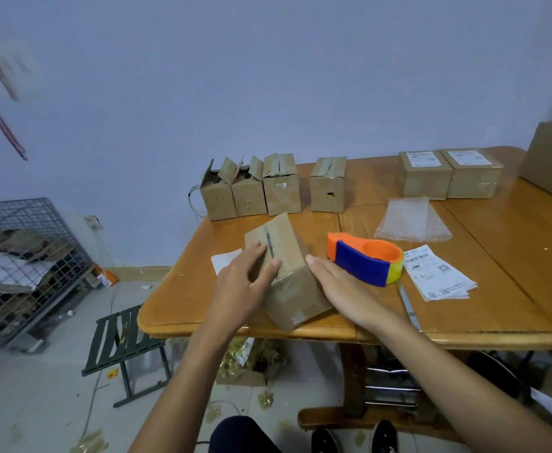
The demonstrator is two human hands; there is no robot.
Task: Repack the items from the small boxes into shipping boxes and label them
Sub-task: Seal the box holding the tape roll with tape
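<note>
A taped cardboard shipping box [292,282] lies near the front edge of the wooden table [496,289]. My left hand [245,282] rests on its top and left side, fingers spread and nearly straight. My right hand [336,286] lies flat against the box's right side, fingers straight. An orange, blue and yellow tape dispenser [364,258] sits just right of the box. A stack of printed shipping labels [438,273] lies beyond the dispenser. A white label backing [224,259] pokes out left of the box.
Several small worn boxes [251,188] stand in a row at the table's back, some with open flaps. Two labelled boxes [447,174] sit at the back right, bubble wrap [411,220] in front. A wire cage [23,266] and folding stool [124,338] stand on the floor left.
</note>
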